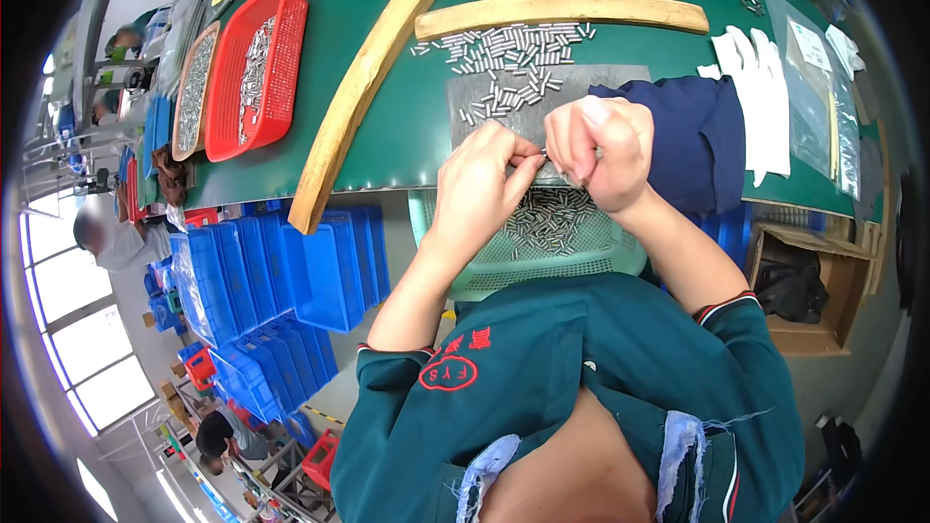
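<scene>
Steel pin (542,151) pinched between left hand (481,192) and right hand (598,152), over the bench's near edge above the green basket (542,266). Risk: a slipped grip drops the pin past the basket, or a wrist sweeps loose pins (509,50) off the grey mat (542,97).

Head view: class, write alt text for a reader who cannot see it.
Two bare hands, left hand and right hand, pinch small metal pins together at the edge of a green table, above a pale green basket of pins. A red basket sits far left.
</scene>
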`<move>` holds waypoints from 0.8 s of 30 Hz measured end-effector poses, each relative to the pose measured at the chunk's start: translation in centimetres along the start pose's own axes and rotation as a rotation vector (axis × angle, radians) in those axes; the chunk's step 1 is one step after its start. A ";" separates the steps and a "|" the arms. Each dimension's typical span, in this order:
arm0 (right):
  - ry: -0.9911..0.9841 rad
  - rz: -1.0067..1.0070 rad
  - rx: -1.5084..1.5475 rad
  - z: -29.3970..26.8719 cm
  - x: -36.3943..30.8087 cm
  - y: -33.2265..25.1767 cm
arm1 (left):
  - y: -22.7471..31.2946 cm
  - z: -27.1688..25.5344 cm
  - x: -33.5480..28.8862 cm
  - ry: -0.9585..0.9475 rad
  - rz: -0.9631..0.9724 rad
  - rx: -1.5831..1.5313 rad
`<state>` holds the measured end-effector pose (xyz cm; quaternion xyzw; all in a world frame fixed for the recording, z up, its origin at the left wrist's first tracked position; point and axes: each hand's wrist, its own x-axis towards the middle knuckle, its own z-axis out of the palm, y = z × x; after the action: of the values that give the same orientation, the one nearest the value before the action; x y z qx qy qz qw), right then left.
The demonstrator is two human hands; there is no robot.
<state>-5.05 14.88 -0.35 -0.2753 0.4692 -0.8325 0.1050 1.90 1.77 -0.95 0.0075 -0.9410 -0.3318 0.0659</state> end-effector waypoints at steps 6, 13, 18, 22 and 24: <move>0.217 0.153 0.432 -1.3 0.4 0.7 | -0.2 0.0 -0.1 -0.001 -0.020 -0.066; 0.203 0.090 0.401 -1.3 0.3 0.8 | -0.2 0.0 -0.1 -0.007 -0.016 -0.092; 0.061 0.009 0.081 -0.5 0.0 0.0 | -0.1 -0.1 0.1 0.003 0.022 -0.091; 0.056 -0.056 0.128 -0.5 0.0 1.0 | -0.1 -0.2 0.0 -0.004 0.021 -0.098; 0.248 0.157 0.398 -1.0 0.7 0.5 | 0.0 -0.7 -0.1 -0.084 0.051 -0.062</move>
<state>-6.23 15.03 -0.99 -0.1078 0.3252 -0.9252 0.1630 2.07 1.38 -0.45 -0.0325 -0.9322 -0.3588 0.0348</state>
